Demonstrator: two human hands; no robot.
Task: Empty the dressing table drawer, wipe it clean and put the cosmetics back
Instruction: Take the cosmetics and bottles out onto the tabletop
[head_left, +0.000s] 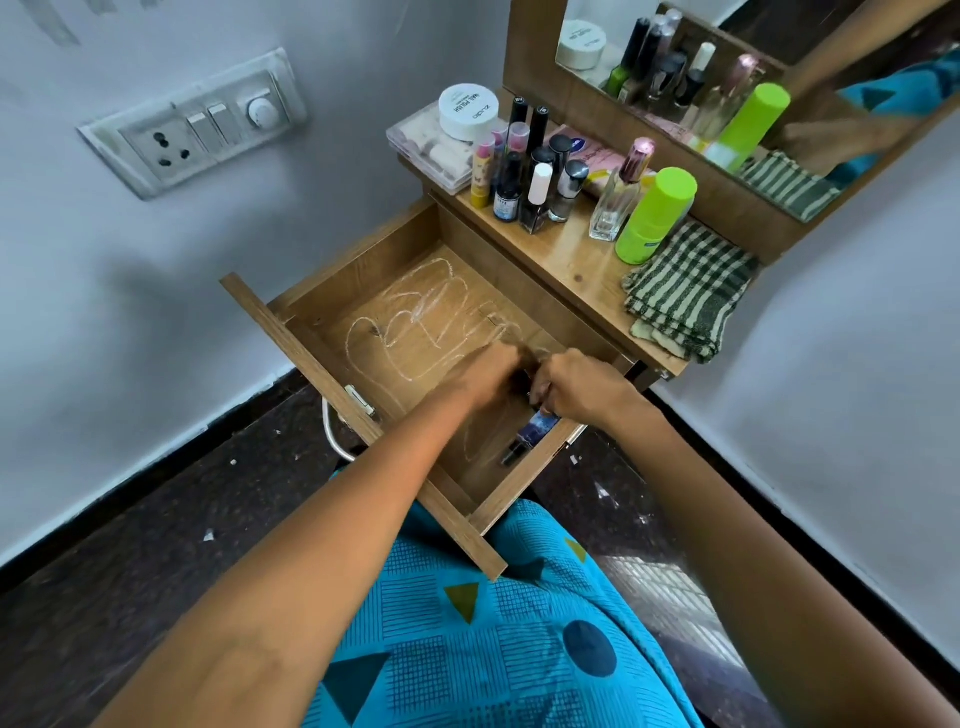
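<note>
Drawer (363, 332) nearly emptied, smears unwiped; one blue tube (535, 434) inside at 5 o'clock. Your left hand (493, 371), right hand (582, 387) together over it, grip unclear. Wipe, restock pending

I see the drawer (358, 249) pulled out in front of the tabletop (566, 260), with a small bottle (524, 439) lying in its near right corner. On the tabletop, a cluster of bottles (530, 176) stands left, a folded cloth (685, 291) lies right, and the mirror (675, 78) rises behind.
</note>
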